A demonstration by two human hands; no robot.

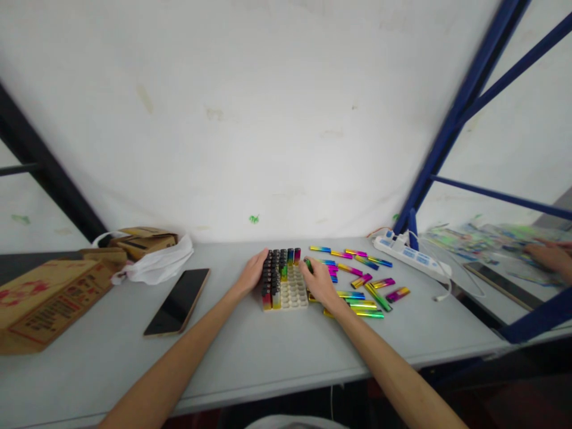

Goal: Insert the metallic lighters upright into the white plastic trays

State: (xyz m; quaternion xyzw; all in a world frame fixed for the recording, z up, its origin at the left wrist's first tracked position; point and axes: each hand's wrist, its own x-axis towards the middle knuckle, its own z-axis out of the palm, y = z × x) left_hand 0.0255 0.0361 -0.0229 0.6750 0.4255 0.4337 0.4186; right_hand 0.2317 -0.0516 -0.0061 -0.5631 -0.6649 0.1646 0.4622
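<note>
A white slotted tray point(295, 293) lies on the grey table point(268, 351), its left rows filled with upright rainbow-coloured lighters point(276, 271). My left hand point(254, 271) rests against the tray's left side. My right hand point(318, 280) is at the tray's right edge, fingers closed on one lighter point(308, 264) held just over the empty slots. Several more rainbow lighters point(364, 280) lie scattered flat on the table to the right of my right hand.
A dark phone point(179, 301) lies at left, beyond it a cardboard box point(42, 301) and a white bag with small boxes point(149, 256). A white power strip point(411, 255) sits at right by blue frame bars point(451, 125). Another person's hand point(552, 257) works at far right.
</note>
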